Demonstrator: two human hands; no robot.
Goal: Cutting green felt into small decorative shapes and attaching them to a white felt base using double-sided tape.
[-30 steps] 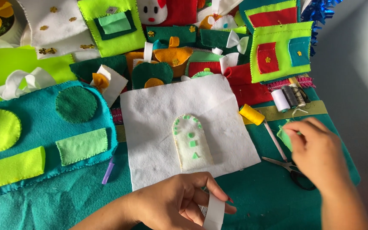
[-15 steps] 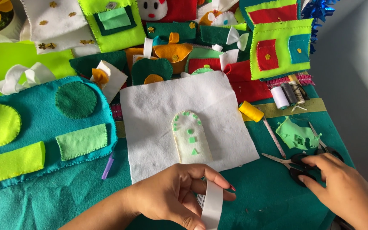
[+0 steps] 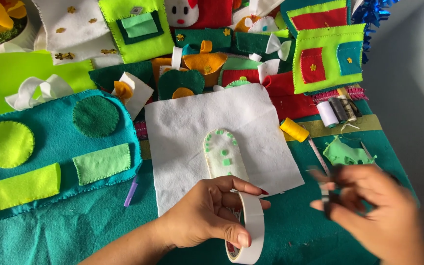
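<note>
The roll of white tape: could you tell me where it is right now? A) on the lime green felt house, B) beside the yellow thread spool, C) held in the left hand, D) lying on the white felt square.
C: the roll of white tape is gripped by the left hand, thumb on its outer face, just below the white felt square; the blurred right hand is apart from it.

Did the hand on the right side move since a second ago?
Yes. The right hand came down from beside the small light green felt piece toward the near edge, and it now holds blurred scissors, below the yellow thread spool.
</note>
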